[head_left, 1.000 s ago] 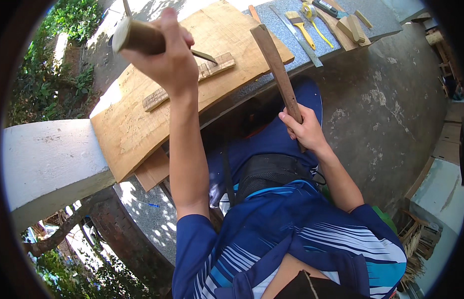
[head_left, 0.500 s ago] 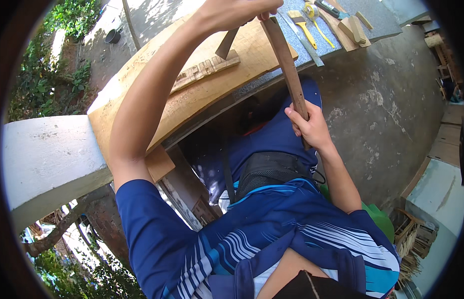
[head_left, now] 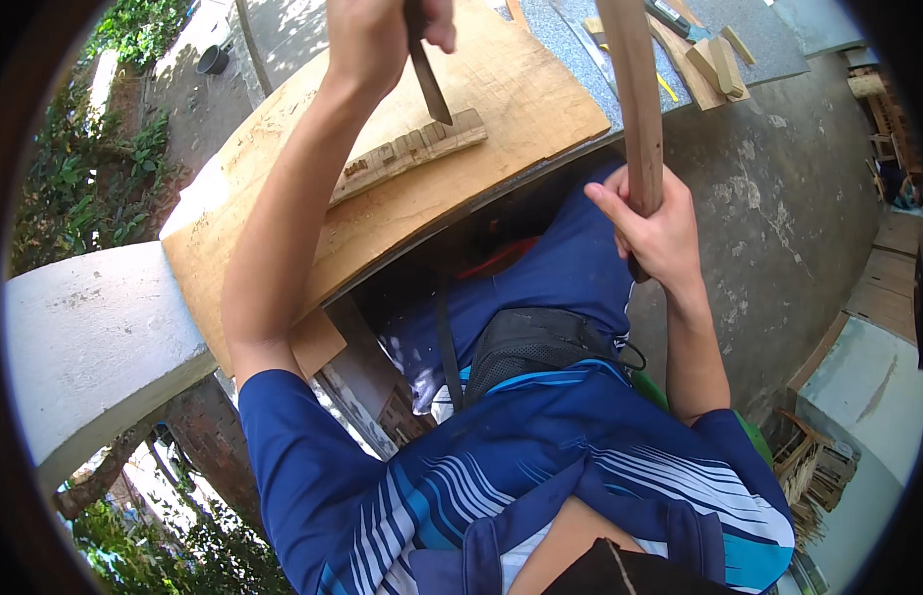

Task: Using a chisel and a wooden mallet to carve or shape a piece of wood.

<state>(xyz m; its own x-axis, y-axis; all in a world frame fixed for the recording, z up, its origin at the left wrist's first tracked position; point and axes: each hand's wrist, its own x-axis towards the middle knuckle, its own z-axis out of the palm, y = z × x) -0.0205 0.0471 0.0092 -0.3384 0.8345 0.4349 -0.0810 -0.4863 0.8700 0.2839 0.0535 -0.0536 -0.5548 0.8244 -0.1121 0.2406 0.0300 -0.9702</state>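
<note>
My left hand (head_left: 372, 45) is wrapped round a chisel (head_left: 430, 84), whose flat dark blade points down. The blade's tip is at the far edge of a narrow wooden strip (head_left: 412, 151) with a row of cuts along it; I cannot tell whether they touch. This strip lies on a broad light wooden board (head_left: 541, 94). In my right hand (head_left: 660, 228), closed low around it, a long brown wooden handle (head_left: 635, 99) stands nearly upright. Its upper end runs out of view, so whatever it carries is hidden.
Right of the board, a grey speckled slab (head_left: 759, 69) bears small wood blocks (head_left: 719, 64), a dark-and-blue tool (head_left: 678, 18) and a metal ruler (head_left: 598, 61). A white ledge (head_left: 105, 327) adjoins the board's left end. My legs are under the board's near edge.
My left hand has moved left, away from the handle's upper end, and the chisel has swung to point down rightward. My right hand has shifted right, bringing the handle closer to upright.
</note>
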